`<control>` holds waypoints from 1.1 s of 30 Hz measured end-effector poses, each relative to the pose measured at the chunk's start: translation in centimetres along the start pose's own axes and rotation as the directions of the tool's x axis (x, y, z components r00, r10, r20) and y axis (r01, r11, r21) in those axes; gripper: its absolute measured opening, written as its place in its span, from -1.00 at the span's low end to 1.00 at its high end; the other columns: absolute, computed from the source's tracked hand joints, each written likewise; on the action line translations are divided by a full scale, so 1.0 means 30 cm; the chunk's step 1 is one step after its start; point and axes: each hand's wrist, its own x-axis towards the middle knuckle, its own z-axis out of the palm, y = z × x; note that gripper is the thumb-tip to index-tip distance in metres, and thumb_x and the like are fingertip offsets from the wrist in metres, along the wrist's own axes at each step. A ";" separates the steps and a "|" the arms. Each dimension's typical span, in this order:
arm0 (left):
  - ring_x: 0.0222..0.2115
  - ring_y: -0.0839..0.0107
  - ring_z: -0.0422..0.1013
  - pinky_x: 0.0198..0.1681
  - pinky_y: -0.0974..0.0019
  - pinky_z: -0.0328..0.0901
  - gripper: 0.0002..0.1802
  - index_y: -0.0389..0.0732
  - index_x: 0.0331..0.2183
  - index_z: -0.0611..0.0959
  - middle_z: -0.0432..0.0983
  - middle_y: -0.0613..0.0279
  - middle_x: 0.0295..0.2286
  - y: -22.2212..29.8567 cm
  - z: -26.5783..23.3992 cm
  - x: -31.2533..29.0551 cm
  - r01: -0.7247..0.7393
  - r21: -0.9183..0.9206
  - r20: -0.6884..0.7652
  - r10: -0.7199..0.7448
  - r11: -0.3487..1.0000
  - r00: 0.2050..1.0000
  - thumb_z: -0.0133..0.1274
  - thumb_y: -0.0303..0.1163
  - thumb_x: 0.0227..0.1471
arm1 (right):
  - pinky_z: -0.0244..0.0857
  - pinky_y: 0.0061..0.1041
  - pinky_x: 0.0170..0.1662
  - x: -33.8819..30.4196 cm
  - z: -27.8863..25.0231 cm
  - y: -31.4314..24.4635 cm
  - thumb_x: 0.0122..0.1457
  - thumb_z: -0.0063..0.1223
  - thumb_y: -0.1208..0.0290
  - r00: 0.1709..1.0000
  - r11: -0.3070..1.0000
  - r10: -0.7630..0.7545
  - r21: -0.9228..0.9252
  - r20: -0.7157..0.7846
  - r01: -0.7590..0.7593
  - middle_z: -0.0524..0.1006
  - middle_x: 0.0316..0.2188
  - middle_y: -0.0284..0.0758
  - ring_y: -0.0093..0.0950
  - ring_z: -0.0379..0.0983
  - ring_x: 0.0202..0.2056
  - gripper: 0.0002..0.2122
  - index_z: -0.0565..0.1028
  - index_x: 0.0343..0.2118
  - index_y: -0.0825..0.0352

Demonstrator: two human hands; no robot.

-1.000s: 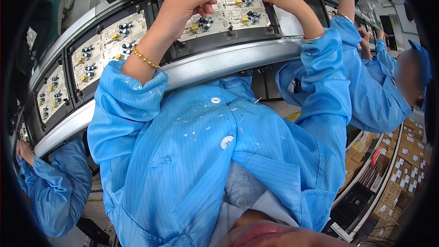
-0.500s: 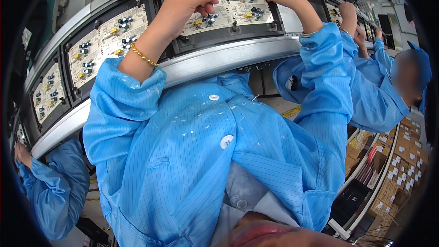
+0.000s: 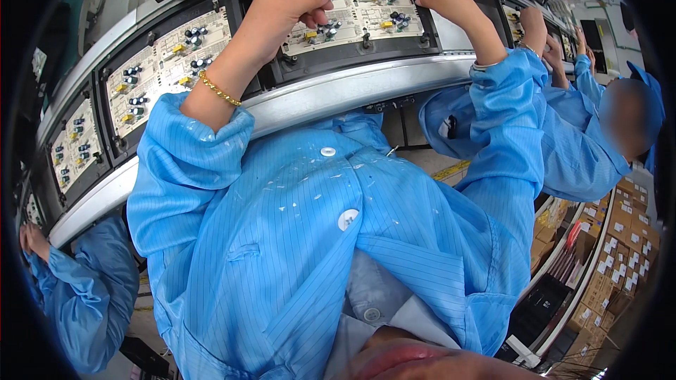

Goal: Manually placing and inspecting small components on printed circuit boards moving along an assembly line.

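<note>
By circuit board (image 3: 367, 15), bare hands (image 3: 290, 8) (image 3: 451, 1), apart

Pale circuit board (image 3: 359, 15), face-up

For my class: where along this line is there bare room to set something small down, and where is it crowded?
Bare: the metal rail between the middle board and the jacket; the pale panel right of that board, partly under the right forearm. Crowded: the middle board, with capacitors, yellow parts and the left hand over its left side.
</note>
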 end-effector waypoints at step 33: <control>-0.44 0.55 0.43 -0.39 0.52 0.30 -0.93 -0.22 -0.38 0.45 0.50 0.21 -0.43 -0.030 -0.083 -0.023 0.008 0.031 -0.008 -0.008 0.999 1.000 -0.06 -0.43 0.06 | 0.27 -0.38 -0.41 -0.105 -0.066 -0.106 -0.07 0.01 0.42 0.986 0.968 0.159 0.188 0.052 -0.166 0.49 -0.58 -0.21 -0.27 0.43 -0.48 -0.88 0.49 -0.53 0.35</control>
